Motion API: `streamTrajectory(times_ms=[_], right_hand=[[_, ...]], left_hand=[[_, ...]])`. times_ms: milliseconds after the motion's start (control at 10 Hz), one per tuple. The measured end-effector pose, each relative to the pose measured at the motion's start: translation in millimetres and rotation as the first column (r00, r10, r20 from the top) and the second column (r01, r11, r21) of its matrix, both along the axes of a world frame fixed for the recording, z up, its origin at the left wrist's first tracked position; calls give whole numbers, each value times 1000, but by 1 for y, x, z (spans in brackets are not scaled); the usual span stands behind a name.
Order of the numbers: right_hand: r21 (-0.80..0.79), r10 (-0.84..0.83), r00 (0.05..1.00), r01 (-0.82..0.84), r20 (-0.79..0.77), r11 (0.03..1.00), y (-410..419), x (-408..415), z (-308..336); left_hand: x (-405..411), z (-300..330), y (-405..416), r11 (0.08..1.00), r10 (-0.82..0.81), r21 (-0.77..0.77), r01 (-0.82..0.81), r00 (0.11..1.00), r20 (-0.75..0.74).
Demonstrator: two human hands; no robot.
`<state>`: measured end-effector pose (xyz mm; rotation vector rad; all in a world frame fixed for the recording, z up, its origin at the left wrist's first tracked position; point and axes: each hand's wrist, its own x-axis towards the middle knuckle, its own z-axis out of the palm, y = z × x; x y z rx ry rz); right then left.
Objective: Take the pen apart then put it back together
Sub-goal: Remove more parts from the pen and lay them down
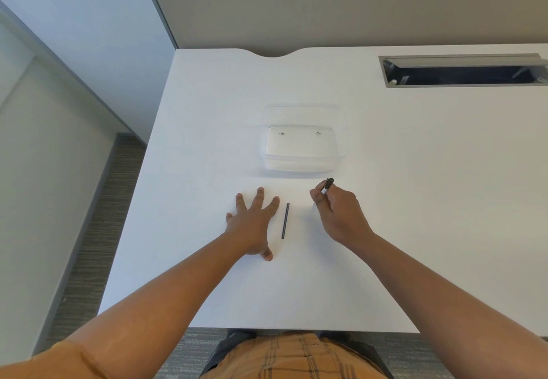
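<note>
A thin dark refill rod (285, 220) lies loose on the white desk (207, 275) between my hands, pointing away from me. My right hand (338, 212) is closed around a pen body (327, 186) with a black top and a white section, which sticks up out of my fingers. A small clear piece (314, 207) seems to lie by my right fingertips, too faint to identify. My left hand (252, 224) rests flat on the desk, fingers spread, just left of the rod and not touching it.
A clear plastic container (304, 141) stands on the desk just beyond my hands. A grey cable tray opening (462, 72) is set into the desk at the far right. The desk's left edge drops to carpeted floor.
</note>
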<state>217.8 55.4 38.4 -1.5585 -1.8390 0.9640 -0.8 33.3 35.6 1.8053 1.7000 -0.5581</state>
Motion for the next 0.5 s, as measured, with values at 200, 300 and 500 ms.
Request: streamTrajectory(times_ms=[200, 300, 500], right_hand=[[31, -30, 998, 28, 62, 999, -1, 2, -14], [-35, -83, 995, 82, -52, 996, 6, 7, -13], [-6, -66, 984, 66, -166, 998, 4, 10, -3]], left_hand=[[0, -1, 0, 1000, 6, -3, -6, 1000, 8], [-1, 0, -1, 1000, 6, -5, -6, 1000, 5], [0, 0, 0, 1000, 3, -14, -3, 1000, 8]])
